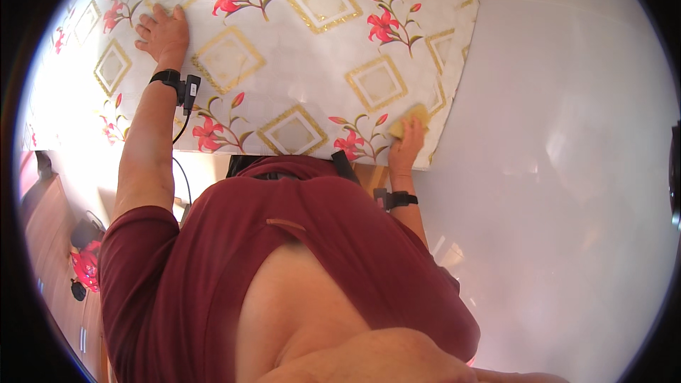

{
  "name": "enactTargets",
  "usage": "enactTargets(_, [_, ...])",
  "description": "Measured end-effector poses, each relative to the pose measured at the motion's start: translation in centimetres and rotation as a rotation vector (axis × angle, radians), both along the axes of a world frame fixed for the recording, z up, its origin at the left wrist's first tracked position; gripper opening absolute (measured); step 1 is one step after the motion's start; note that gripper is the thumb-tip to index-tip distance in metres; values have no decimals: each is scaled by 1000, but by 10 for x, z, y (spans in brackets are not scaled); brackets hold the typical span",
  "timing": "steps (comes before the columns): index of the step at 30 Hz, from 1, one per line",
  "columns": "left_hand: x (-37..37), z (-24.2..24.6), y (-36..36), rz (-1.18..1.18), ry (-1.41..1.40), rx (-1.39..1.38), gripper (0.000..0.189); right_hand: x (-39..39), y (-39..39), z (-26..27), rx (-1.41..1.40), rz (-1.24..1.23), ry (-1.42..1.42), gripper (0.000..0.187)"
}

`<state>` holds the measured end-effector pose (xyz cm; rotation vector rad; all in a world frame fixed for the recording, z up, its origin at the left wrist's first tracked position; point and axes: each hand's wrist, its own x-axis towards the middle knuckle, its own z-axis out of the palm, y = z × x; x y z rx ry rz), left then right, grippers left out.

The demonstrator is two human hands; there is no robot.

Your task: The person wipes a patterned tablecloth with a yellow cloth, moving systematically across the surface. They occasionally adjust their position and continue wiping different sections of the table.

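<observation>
A white tablecloth [308, 58] printed with red lilies and gold diamond frames covers the table in front of me. Palm down, my left hand [163, 33] rests on its far left part with the fingers spread and nothing in them. Over at the near right corner, my right hand [407, 144] holds a yellow sponge or folded cloth [415, 118] against the tablecloth. The fingers lie on top of the yellow piece and hide part of it.
A pale glossy wall [548, 117] runs along the table's right edge. From the band on my left wrist [181, 89], a black cable hangs past the front edge. Wooden cabinet doors [58, 255] and a red patterned cloth [86, 266] are at the lower left.
</observation>
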<state>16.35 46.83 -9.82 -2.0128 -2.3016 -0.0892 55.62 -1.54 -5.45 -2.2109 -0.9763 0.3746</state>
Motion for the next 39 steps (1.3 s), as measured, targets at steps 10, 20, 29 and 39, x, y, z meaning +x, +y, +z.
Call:
enactTargets(10, [4, 5, -3, 3, 15, -17, 65, -131, 228, 4, 65, 1023, -191, 58])
enactTargets(20, [4, 7, -6, 14, 40, -32, 65, -160, 442, -9, 65, 1013, -479, 60])
enactTargets(29, [1, 3, -8, 11, 37, 26, 66, -47, 508, -28, 232, 745, -685, 55])
enactTargets(39, [-11, -15, -5, -52, 42, 161, 67, 162, 386, -38, 27, 644, -694, 57])
